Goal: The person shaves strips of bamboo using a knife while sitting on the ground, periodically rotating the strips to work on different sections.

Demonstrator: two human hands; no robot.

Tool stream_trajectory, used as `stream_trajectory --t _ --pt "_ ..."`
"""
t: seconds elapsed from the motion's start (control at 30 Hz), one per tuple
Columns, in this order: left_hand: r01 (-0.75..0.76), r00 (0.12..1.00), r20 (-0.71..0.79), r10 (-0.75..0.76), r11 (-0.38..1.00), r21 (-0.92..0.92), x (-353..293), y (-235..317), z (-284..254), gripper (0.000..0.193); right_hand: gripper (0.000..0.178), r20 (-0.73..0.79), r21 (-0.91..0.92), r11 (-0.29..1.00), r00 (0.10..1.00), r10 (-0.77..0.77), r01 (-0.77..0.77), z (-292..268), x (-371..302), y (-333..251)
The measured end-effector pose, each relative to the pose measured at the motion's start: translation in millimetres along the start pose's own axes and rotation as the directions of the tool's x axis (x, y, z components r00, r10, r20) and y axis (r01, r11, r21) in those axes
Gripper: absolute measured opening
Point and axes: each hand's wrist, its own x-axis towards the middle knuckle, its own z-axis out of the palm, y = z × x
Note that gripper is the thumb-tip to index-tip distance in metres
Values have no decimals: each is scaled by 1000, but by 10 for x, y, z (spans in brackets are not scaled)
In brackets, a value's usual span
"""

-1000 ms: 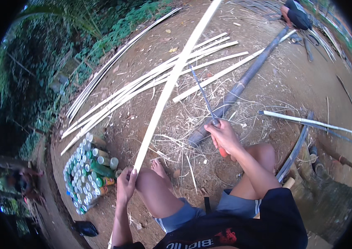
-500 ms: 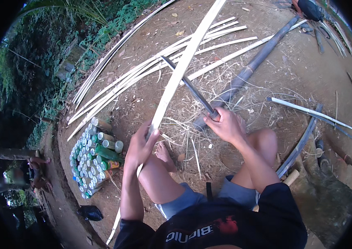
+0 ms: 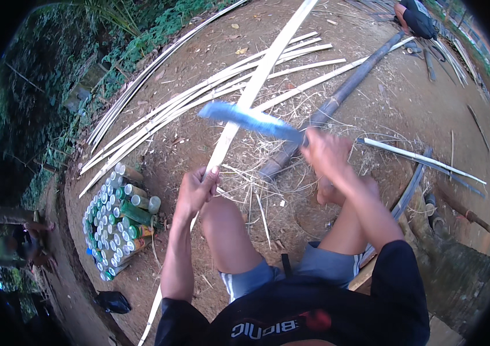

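Observation:
My left hand (image 3: 197, 189) is closed round a long pale bamboo strip (image 3: 263, 70), thumb on top. One end of the strip slants up and away past the top edge; the other runs down beside my left forearm. In my closed right hand (image 3: 327, 154) is a machete (image 3: 251, 120), its broad blade turned flat and glinting, slightly smeared by motion. The blade crosses over the strip and points left; most of its handle is hidden by my fingers. Under the blade's far side lie several more pale bamboo strips (image 3: 199, 95) on the ground.
A dark bamboo pole (image 3: 337, 101) lies aslant amid thin shavings (image 3: 256, 179). Stacked bottles (image 3: 115, 230) stand left of my left knee. Split dark bamboo (image 3: 406, 190) and a half-peeled length (image 3: 412, 151) are at right. A person in dark clothing (image 3: 418, 20) crouches far right.
The machete has rolled from edge-on to showing its flat face, and its tip has dropped lower and left. My right hand has risen slightly; my left still grips the strip.

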Motion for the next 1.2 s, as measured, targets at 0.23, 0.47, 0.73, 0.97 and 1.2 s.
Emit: stream_trajectory --t 0.23,0.47,0.73,0.97,1.2 --pt "-21 993 -116 34 994 107 -184 -283 40 50 20 44 -158 957 970 -238 242 -82 8 136" --pt "-22 995 -91 34 991 130 -331 -635 83 54 25 86 -38 995 992 93 -90 -274 168 500" --pt "35 998 -46 -32 997 64 -556 -905 10 47 21 -80 63 995 993 86 -81 -218 177 873" --pt "95 995 -29 -93 993 76 -795 -1004 2 55 21 -12 88 971 975 222 -220 -352 329 1203" --pt "128 992 -39 -124 983 133 -1110 -1054 159 56 20 -66 1 947 945 321 -321 -528 454 1610"
